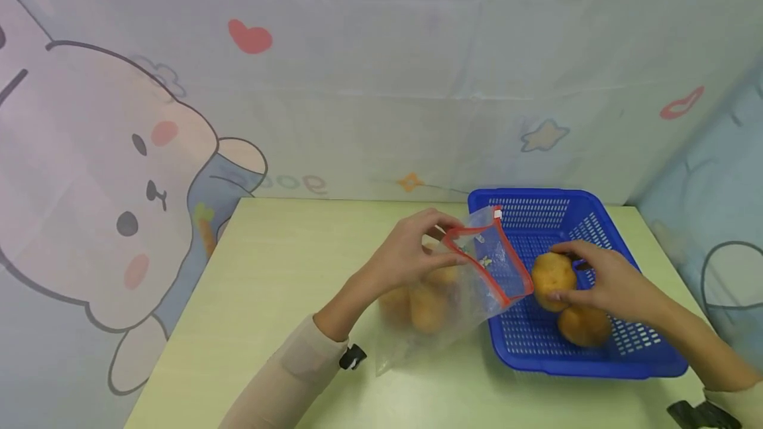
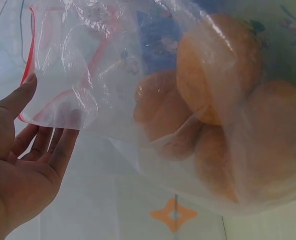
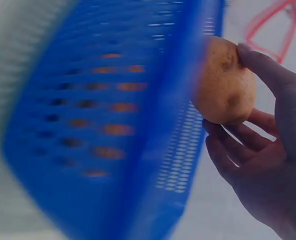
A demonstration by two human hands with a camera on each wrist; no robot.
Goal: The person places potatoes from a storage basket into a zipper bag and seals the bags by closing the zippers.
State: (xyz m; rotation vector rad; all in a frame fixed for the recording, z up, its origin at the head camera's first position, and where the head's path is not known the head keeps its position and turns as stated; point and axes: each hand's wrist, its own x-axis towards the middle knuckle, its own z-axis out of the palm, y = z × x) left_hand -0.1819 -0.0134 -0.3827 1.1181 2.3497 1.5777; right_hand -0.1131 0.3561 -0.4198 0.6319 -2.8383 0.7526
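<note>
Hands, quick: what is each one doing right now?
Left hand: pinches the red-edged mouth of the plastic bag.
Right hand: grips a potato over the blue basket.

In the right wrist view the blue basket (image 3: 102, 125) is smeared by motion blur, its mesh holes unreadable. The potatoes in the clear bag (image 1: 429, 296) are hazed by plastic, so their count is unclear. The right hand (image 1: 608, 283) partly covers the second basket potato (image 1: 584, 326), at 5 o'clock from the held one.
</note>
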